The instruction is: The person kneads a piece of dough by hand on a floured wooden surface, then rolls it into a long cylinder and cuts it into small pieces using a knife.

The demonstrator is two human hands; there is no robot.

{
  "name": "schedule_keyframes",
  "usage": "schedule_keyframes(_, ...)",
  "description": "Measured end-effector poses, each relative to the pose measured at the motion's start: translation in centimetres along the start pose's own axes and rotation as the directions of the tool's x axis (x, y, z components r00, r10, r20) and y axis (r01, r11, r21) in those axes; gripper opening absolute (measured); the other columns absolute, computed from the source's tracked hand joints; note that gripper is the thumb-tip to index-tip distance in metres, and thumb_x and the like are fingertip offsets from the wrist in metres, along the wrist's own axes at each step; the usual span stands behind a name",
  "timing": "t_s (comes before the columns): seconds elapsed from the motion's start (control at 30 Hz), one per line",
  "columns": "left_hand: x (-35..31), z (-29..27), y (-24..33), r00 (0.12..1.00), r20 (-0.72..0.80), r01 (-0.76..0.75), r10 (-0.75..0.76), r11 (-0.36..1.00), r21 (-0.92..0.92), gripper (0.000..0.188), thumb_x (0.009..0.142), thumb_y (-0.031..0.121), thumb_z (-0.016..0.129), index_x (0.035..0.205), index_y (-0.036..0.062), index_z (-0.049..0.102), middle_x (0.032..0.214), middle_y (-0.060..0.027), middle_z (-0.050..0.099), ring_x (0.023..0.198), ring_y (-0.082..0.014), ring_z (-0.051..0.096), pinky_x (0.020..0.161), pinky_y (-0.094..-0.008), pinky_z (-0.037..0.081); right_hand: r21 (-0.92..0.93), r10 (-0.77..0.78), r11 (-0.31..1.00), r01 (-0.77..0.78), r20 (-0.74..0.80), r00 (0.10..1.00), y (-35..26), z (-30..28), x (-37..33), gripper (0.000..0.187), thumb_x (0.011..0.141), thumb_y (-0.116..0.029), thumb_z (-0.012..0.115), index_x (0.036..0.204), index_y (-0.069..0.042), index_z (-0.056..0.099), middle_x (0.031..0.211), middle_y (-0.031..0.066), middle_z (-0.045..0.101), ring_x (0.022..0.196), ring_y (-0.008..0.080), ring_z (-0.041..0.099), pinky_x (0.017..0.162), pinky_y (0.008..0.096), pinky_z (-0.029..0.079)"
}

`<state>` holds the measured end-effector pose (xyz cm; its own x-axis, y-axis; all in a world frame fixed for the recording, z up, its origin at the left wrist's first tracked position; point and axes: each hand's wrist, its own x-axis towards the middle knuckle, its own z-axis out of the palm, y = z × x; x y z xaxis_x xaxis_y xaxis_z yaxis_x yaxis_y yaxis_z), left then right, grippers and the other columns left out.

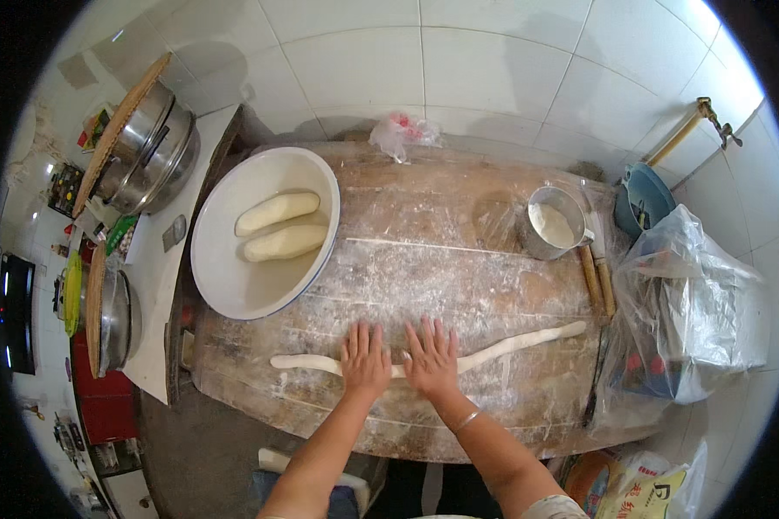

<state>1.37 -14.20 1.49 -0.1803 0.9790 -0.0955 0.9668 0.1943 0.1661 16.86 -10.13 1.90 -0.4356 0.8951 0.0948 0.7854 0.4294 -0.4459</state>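
Note:
A long, thin rope of dough [519,342] lies across the floured wooden board [424,281], its right end angled slightly away from me. Both palms press down near its middle, a small gap between them. My left hand [366,359] lies flat with fingers pointing away, covering part of the dough. Beside it, my right hand [431,357] is also flat, fingers a little spread, with a bracelet on that wrist. At the board's far left, a large white enamel basin [221,285] holds two thick dough logs [287,242].
A metal mug of flour [551,223] stands at the far right, next to wooden-handled tools [599,281]. A plastic-covered box [697,320] and a blue-green bucket [643,199] flank the right edge. Steel pots [151,151] sit left. A crumpled plastic bag [398,134] lies by the wall.

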Motion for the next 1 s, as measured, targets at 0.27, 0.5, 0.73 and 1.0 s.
schedule_keyframes(0.27,-13.5,-1.6,-5.2,0.931,0.285,-0.205,0.227,0.973,-0.104,0.083,0.088,0.050,0.059,0.146,-0.0006,0.030,0.153,-0.0222,0.026,0.143,-0.0400,0.019,0.114,-0.0574,0.010,-0.064,-0.005,0.998,0.023,0.263,0.965,3.0,-3.2,-14.1,0.080,0.083,-0.052,0.059,0.150,-0.018,0.031,0.153,0.0146,0.030,0.140,0.0376,0.029,0.112,0.0605,0.017)
schedule_keyframes(0.5,4.6,-2.8,-3.5,0.994,0.088,0.070,-0.071,0.997,0.015,0.075,0.092,0.040,0.055,0.151,0.0054,0.023,0.157,-0.0231,0.014,0.146,-0.0395,0.005,0.115,-0.0567,-0.001,-0.144,0.283,0.943,-0.300,-0.128,0.951,5.7,-1.8,4.0,0.077,0.086,-0.046,0.055,0.149,-0.010,0.030,0.153,0.0182,0.029,0.138,0.0386,0.029,0.114,0.0600,0.011)
schedule_keyframes(0.73,-2.3,-1.7,-5.3,0.980,0.096,-0.172,0.173,0.985,-0.022,0.074,0.087,0.043,0.061,0.147,0.0090,0.034,0.153,-0.0212,0.025,0.142,-0.0413,0.018,0.114,-0.0574,0.011,-0.241,0.175,0.959,-0.152,0.078,0.981,6.8,-3.1,-4.6,0.070,0.089,-0.051,0.053,0.149,-0.021,0.033,0.155,0.0152,0.026,0.141,0.0408,0.024,0.112,0.0624,0.011)
schedule_keyframes(1.0,-8.2,-1.7,-8.3,0.977,0.168,-0.140,0.134,0.990,0.025,0.078,0.088,0.045,0.060,0.148,0.0056,0.030,0.155,-0.0199,0.021,0.145,-0.0386,0.014,0.114,-0.0583,0.005,-0.184,0.164,0.975,-0.126,0.211,0.964,7.5,-6.5,-10.2,0.073,0.089,-0.049,0.053,0.152,-0.024,0.025,0.156,0.0154,0.024,0.142,0.0371,0.026,0.113,0.0626,0.011)
